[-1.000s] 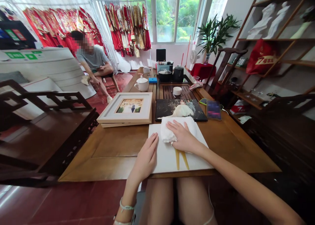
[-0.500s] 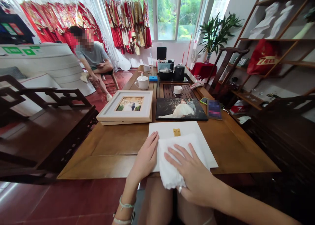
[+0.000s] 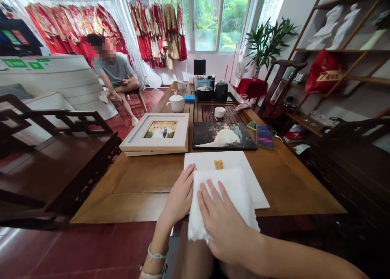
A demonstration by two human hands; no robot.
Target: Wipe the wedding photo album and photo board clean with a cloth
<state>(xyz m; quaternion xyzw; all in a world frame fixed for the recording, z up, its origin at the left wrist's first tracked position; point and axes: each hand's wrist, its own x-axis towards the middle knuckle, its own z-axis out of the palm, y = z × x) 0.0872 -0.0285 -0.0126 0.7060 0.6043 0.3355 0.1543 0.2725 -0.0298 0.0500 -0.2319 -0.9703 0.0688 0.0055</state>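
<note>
A folded white cloth (image 3: pixel 240 189) lies over the lower part of a white panel (image 3: pixel 258 199) at the table's near edge. My right hand (image 3: pixel 221 214) rests flat on the cloth, fingers stretched out and slightly parted. My left hand (image 3: pixel 179 195) lies along the panel's left edge with its fingers extended, right beside the cloth. Above the cloth, a small gold-brown hanger plate (image 3: pixel 218 164) sits on the panel. The cloth's near edge hangs past the table edge, and it hides much of the panel.
Beyond the panel lie a framed wedding photo (image 3: pixel 131 138) and a dark photo panel (image 3: pixel 213 136). Farther back stand a white lidded cup (image 3: pixel 176 103), a small white cup (image 3: pixel 219 112) and a black kettle (image 3: pixel 221 91). A phone (image 3: pixel 265 136) lies at right. A seated person (image 3: pixel 117 69) is at left.
My right hand and the cloth have slid left and slightly toward me across the panel. My left hand stays at the panel's left edge.
</note>
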